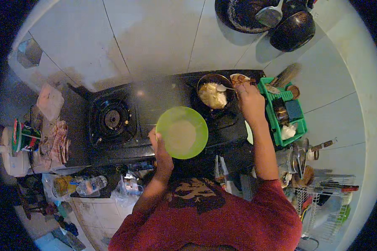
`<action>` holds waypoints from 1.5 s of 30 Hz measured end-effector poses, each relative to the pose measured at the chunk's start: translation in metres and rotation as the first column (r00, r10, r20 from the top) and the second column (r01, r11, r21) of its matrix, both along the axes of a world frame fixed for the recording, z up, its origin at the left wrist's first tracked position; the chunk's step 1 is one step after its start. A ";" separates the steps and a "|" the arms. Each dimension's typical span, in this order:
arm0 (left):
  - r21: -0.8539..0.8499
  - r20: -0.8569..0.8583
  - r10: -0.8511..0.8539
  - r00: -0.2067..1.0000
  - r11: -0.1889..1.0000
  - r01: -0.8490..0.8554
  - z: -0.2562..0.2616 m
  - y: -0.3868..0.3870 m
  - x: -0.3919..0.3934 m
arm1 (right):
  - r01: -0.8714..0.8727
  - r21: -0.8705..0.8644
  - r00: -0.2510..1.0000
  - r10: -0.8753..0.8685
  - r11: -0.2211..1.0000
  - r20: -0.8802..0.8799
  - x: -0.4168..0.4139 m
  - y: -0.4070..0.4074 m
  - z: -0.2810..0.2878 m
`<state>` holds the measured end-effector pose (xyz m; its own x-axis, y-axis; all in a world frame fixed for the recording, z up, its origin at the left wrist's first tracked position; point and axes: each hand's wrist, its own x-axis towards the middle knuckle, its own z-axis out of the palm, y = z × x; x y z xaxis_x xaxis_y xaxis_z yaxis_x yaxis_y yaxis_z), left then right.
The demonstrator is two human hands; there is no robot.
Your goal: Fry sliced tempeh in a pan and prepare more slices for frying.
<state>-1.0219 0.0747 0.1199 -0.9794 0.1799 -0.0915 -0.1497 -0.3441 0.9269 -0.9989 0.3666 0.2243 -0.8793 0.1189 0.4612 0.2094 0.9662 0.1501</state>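
Note:
My left hand [161,147] grips the rim of a round lime-green plastic bowl [182,132] in front of me, its thumb over the edge; pale contents seem to show within. Beyond and to the right stands a dark pan [215,76] on the right burner, with a pale yellow and white food mass [212,95] inside. The handle of a spoon [221,88] lying in the pan runs to my right hand [249,97], whose fingers are closed at the pan's right side. Just behind those fingers is a small white dish with brown stains [238,78].
The left burner [113,119] of the black stove is bare. A green plastic basket [271,117] holding jars and packets stands at the right. A wire dish rack [326,204] is at lower right. Dark pans [292,31] hang on the tiled wall. A pinkish container [50,102] stands left.

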 end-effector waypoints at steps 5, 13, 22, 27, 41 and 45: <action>-0.018 -0.039 0.007 0.999 1.000 -0.007 0.001 -0.001 0.001 | -0.020 -0.005 0.999 0.020 1.000 -0.027 -0.002 0.002 -0.001; 0.023 -0.006 0.003 1.000 1.000 -0.003 -0.010 -0.001 0.002 | -0.013 0.064 1.000 0.012 0.998 0.012 -0.004 0.014 -0.015; 0.009 0.007 0.001 1.000 1.000 -0.001 -0.008 -0.003 0.002 | -0.043 0.024 0.997 0.045 0.999 -0.056 0.005 0.010 0.014; 0.037 0.025 -0.011 1.000 0.999 0.010 -0.004 -0.004 0.003 | 0.002 -0.066 0.993 -0.010 0.998 -0.114 0.013 0.001 0.022; 0.124 0.061 -0.024 0.998 0.992 0.016 -0.004 -0.001 0.017 | -0.107 -0.894 0.888 -0.362 0.436 -0.283 0.082 -0.047 -0.006; -0.408 -0.192 -0.032 0.981 0.912 -0.050 -0.003 -0.005 0.018 | -0.118 -0.924 0.939 -0.260 0.364 -0.223 0.103 -0.076 -0.009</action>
